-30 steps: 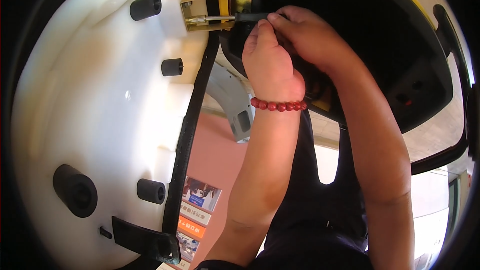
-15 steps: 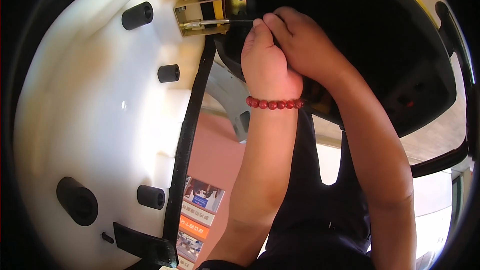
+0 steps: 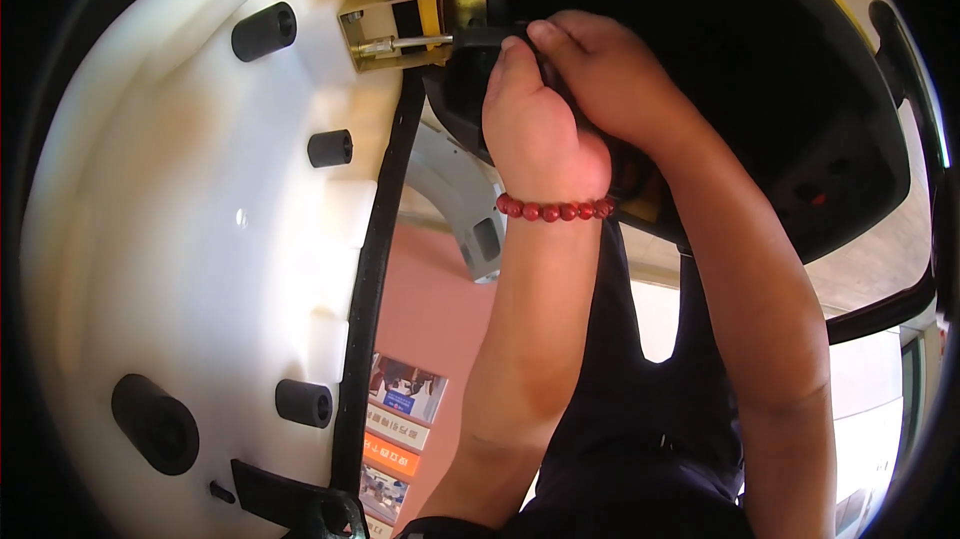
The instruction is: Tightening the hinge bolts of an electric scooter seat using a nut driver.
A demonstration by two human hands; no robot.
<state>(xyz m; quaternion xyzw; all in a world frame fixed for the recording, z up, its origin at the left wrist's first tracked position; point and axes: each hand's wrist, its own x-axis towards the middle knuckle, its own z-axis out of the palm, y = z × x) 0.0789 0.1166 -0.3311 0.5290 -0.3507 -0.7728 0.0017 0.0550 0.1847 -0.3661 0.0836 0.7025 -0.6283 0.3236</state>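
Observation:
Near the top centre, my left hand (image 3: 532, 127) and my right hand (image 3: 612, 79) are closed together around a black sleeve-like piece (image 3: 478, 36); their fingertips partly hide it. The piece continues from a slim metal rod (image 3: 423, 41), which runs into a brass-coloured bracket (image 3: 360, 47). The bracket joins a white moulded shell (image 3: 180, 219) on the left to a large black panel (image 3: 790, 89) behind my hands. A red bead bracelet (image 3: 553, 210) circles my left wrist.
Black cylindrical posts (image 3: 262, 34) stand on the shell, with a black plate (image 3: 285, 494) low on it. Between shell and panel appear a grey curved part (image 3: 450, 179), a pink surface (image 3: 420, 289) with picture boards (image 3: 400, 389), and my dark trousers (image 3: 640, 419). A black tubular frame (image 3: 880, 309) curves at right.
The shell, its posts and the bracket have shifted a little left in view, the lower posts also downward. My hands have edged slightly left, still closed at the black piece.

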